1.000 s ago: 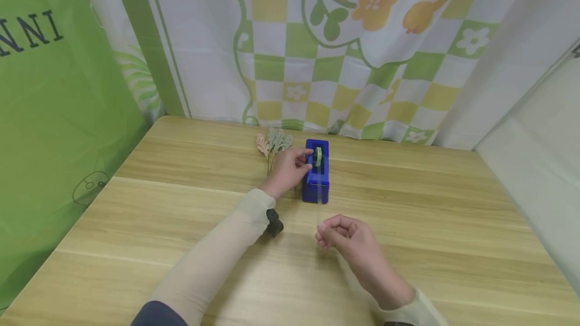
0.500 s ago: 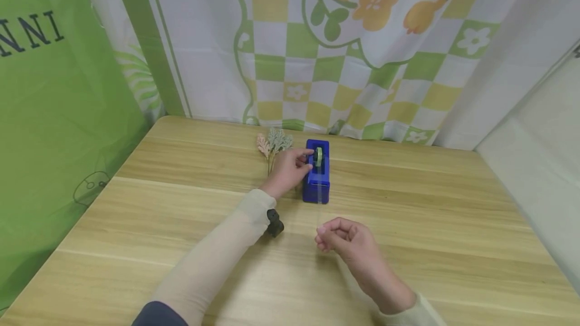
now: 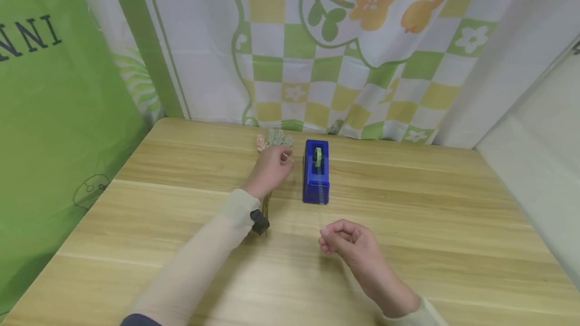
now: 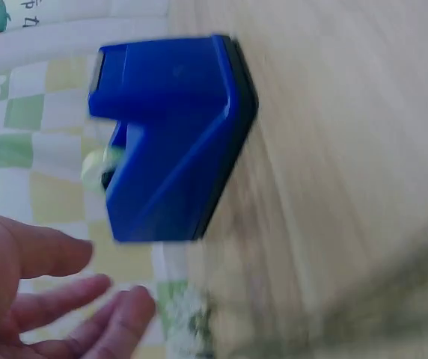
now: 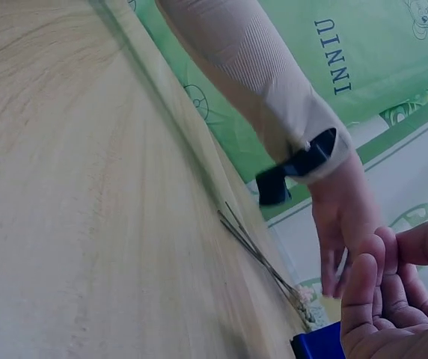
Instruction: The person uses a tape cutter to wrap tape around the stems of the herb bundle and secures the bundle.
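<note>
A blue tape dispenser (image 3: 315, 179) stands on the table with a small tape roll (image 3: 318, 157) in it. From its front a faint clear strip of tape (image 3: 321, 196) runs toward my right hand (image 3: 360, 253), whose thumb and fingertips pinch its end. My left hand (image 3: 269, 169) hovers left of the dispenser, apart from it, over artificial flowers (image 3: 277, 138). In the left wrist view the fingers (image 4: 57, 254) are loosely spread beside the dispenser (image 4: 173, 127) and hold nothing. The right wrist view shows the right thumb meeting the fingers (image 5: 361, 288); tape there is too faint to see.
The flower stems (image 5: 263, 258) lie on the wooden table (image 3: 430, 225), partly under my left arm. A checked curtain (image 3: 335, 74) hangs behind the table's back edge. Green cloth (image 3: 59, 140) covers the left side.
My left hand has let go of the tape dispenser and moved left, over the flowers. My right hand has barely shifted, and the dispenser stays in place.
</note>
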`<action>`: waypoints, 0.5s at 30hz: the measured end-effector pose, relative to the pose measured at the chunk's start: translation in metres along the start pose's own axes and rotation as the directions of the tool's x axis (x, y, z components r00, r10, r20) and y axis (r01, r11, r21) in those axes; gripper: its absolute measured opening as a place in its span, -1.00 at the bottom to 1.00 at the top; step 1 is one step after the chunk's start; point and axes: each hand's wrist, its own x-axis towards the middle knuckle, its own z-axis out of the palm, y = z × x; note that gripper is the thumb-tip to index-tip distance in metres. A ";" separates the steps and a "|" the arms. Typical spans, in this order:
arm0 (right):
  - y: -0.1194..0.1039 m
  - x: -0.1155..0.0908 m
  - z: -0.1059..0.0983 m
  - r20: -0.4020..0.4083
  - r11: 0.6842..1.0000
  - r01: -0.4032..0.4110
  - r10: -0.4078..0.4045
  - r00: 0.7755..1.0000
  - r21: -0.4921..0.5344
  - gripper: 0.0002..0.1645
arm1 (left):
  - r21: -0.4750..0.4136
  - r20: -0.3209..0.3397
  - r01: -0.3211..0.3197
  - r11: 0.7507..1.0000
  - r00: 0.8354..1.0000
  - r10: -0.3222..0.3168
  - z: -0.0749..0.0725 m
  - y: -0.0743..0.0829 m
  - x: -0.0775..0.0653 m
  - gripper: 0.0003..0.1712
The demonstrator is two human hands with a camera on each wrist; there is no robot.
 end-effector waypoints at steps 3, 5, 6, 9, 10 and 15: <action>0.001 -0.001 -0.001 -0.008 1.000 0.003 -0.003 1.000 -0.006 -0.93 | 0.081 0.035 0.053 0.995 0.998 -0.056 -0.014 -0.003 -0.010 -0.63; 0.001 -0.002 -0.002 -0.017 1.000 0.003 -0.003 1.000 -0.005 -0.93 | 0.104 0.059 0.099 0.990 0.993 -0.106 -0.020 -0.007 -0.015 -0.79; 0.001 -0.002 -0.002 -0.021 1.000 0.003 -0.003 1.000 -0.003 -0.93 | 0.110 0.067 0.122 0.986 0.989 -0.129 -0.022 -0.009 -0.018 -0.82; 0.001 -0.002 -0.002 -0.028 1.000 0.003 -0.003 1.000 -0.003 -0.92 | 0.115 0.084 0.186 0.976 0.977 -0.196 -0.024 -0.017 -0.022 -0.59; 0.001 -0.002 -0.003 -0.027 1.000 0.002 -0.002 1.000 -0.003 -0.93 | 0.117 0.083 0.202 0.972 0.974 -0.213 -0.024 -0.019 -0.023 -0.57; 0.001 -0.002 -0.002 -0.019 1.000 -0.005 0.005 1.000 -0.002 -0.92 | 0.163 0.103 0.214 0.963 0.967 -0.233 -0.016 -0.029 -0.023 -0.56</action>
